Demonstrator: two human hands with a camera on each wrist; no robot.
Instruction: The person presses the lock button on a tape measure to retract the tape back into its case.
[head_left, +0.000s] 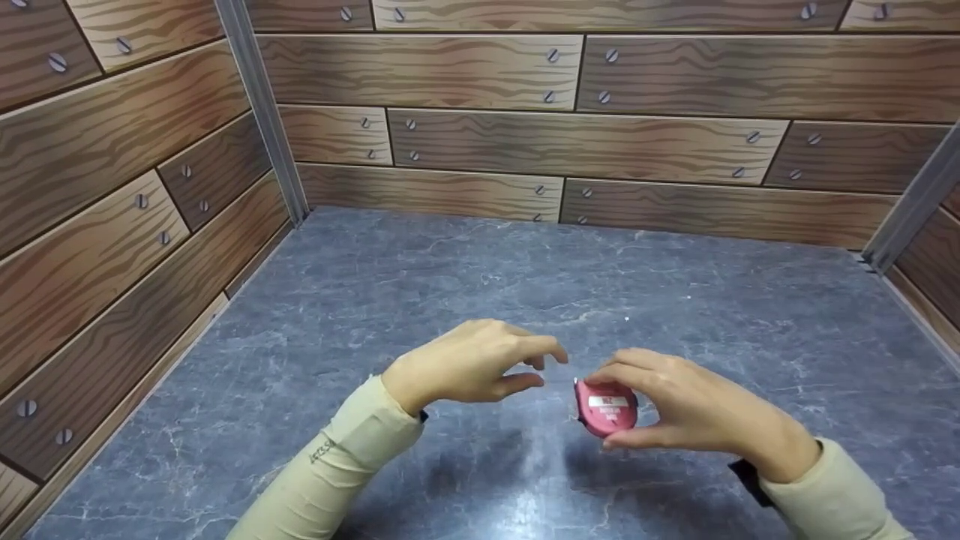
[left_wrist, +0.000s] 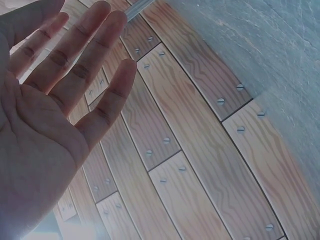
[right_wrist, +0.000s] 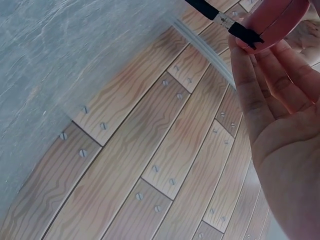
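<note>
Between the thumb and fingers of my right hand is a small pinkish-red tape measure with a white label, held above the table. At its left edge a small metal tip shows in the head view. From the right wrist, the red case appears at the top right with a black strap hanging off it, and the right hand supports it with its fingertips. My left hand hovers just left of the tape measure, empty, fingers loosely bent. In the left wrist view that hand shows its palm and spread fingers.
A dark blue-grey marbled tabletop lies under both hands. Wood-plank panels with printed screws rise at the back and on the left, joined by a grey corner post. Another post stands at the right.
</note>
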